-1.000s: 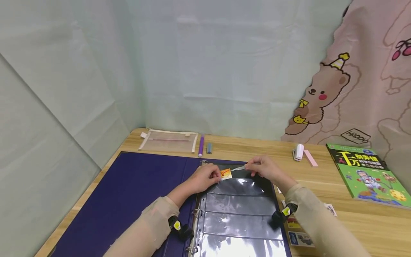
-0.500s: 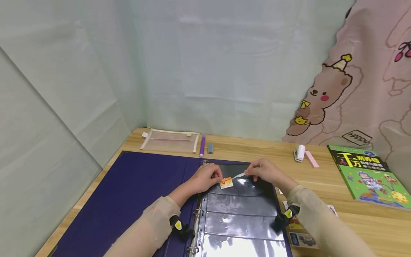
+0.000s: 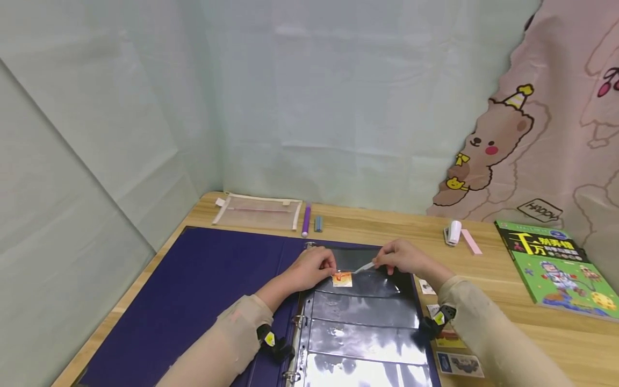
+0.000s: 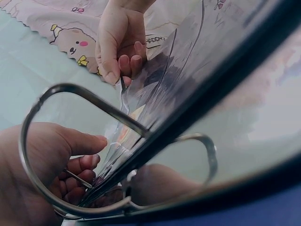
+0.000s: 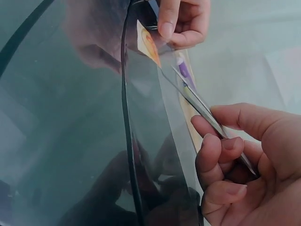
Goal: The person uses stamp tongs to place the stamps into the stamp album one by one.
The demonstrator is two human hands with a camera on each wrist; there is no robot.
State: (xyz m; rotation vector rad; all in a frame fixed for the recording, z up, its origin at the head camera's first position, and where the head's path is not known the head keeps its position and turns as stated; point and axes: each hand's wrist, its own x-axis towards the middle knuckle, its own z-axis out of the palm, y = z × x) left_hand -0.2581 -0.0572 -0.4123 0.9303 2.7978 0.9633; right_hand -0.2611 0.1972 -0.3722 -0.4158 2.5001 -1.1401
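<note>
Near the top left corner of the black pocket page (image 3: 365,309), as the head view has it, an orange stamp (image 3: 342,279) lies at the uppermost strip, a little longer from side to side than from top to bottom. The left hand (image 3: 311,266) is nearer, its fingertips just beside the stamp's left edge. From the other side the right hand (image 3: 401,255) grips silver tweezers (image 3: 364,267), which slant down and leftward to the stamp's right edge; so the stamp lies left of that grip, beyond the tips.

The left wrist view looks past a metal ring (image 4: 113,110) along the tilted sheet. The left thumb reaches to the clear film's edge with the fingers curled below it; whether they pinch the film I cannot tell.

On the right wrist view, the tweezers sit between thumb and fingers, their prongs parted. One tip meets the stamp's near corner while the other stands apart, so they do not seem clamped on it. Whether the stamp is behind the film is unclear.
</note>
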